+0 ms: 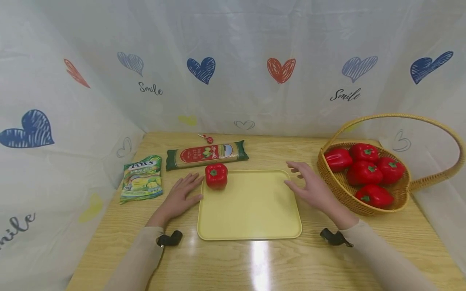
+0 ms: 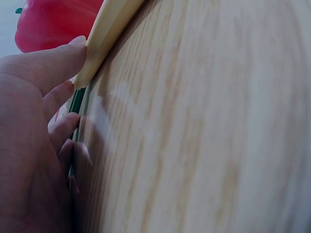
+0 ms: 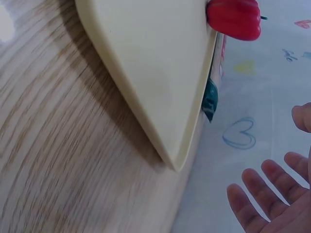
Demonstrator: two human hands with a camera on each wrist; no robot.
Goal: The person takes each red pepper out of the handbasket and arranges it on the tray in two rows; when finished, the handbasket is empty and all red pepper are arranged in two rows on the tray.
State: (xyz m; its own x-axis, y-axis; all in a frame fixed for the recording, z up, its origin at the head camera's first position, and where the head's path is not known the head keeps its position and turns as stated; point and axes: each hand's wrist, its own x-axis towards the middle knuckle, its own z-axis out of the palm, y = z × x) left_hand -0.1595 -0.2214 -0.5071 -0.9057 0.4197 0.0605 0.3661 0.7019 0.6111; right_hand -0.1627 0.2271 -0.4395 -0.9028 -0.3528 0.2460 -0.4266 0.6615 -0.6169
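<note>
A pale yellow tray lies flat on the wooden table, with one red bell pepper standing in its far left corner. My left hand rests at the tray's left edge, fingers extended; in the left wrist view its thumb touches the tray's rim. Past the tray's right edge my right hand hovers, fingers spread and holding nothing. In the right wrist view that hand is apart from the tray. Several red peppers fill a wicker basket to its right.
Behind the tray lies a long pasta packet, with a small wrapped lollipop beyond it. A green candy bag lies left of my left hand. The basket's tall handle arches up at the right. A printed white curtain borders the table's back.
</note>
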